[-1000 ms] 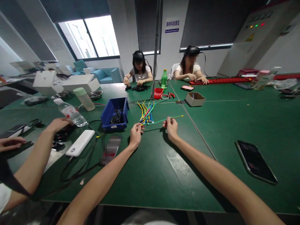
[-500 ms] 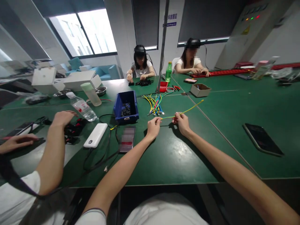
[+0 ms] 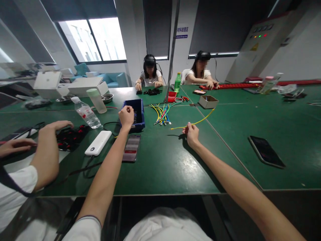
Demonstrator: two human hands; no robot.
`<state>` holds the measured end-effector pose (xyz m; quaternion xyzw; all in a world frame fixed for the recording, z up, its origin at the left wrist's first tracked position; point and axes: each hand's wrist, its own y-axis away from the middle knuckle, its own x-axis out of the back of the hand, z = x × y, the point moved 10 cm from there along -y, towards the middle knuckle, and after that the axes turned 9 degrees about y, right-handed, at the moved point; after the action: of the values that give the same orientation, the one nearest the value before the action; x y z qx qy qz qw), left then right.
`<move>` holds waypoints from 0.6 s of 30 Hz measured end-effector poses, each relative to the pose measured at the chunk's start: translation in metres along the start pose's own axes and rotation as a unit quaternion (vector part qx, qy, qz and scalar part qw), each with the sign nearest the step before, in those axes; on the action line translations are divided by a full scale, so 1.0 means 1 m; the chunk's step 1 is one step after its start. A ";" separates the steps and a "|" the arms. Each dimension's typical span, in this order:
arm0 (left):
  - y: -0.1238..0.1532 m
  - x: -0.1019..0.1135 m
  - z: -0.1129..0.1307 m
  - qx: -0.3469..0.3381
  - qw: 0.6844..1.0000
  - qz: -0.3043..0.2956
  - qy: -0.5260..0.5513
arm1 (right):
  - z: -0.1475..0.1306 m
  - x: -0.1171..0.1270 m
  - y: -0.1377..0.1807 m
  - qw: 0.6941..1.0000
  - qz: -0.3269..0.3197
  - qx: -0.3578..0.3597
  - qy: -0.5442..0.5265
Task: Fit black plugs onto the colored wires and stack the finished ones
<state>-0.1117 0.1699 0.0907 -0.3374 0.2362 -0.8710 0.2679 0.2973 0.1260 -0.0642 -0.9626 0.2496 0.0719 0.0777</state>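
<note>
My right hand (image 3: pixel 192 134) pinches a yellow-green wire (image 3: pixel 206 116) near its middle, above the table. One wire end points left, the other up and right. My left hand (image 3: pixel 126 117) is over the near left part of a blue bin (image 3: pixel 143 115), its fingers curled closed. Whether anything is between those fingers is hidden. Small black parts (image 3: pixel 135 117) lie in the bin, partly covered by my hand. Behind the wire, a bundle of yellow, green and blue wires (image 3: pixel 163 113) with metal ring ends rests on the table.
Left of my arm lie a white power bank (image 3: pixel 98 143) and a phone (image 3: pixel 132 149); a water bottle (image 3: pixel 86 113) stands behind. A neighbour's arm (image 3: pixel 47 150) is at the left. Rightward are a small cardboard box (image 3: pixel 208 102) and another phone (image 3: pixel 265 151). Two people sit across the table.
My left hand has let go of the wire's left end and moved left to the blue bin. My right hand still holds the wire. The camera view has shifted slightly.
</note>
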 end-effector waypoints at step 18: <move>-0.009 -0.087 -0.093 0.073 0.947 -0.253 -0.185 | -0.006 -0.007 0.003 1.000 -0.008 0.007 0.019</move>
<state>-0.1259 0.2527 -0.0053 -0.5203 0.0248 -0.8476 0.1013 0.2901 0.1260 -0.0576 -0.9652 0.2436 0.0511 0.0801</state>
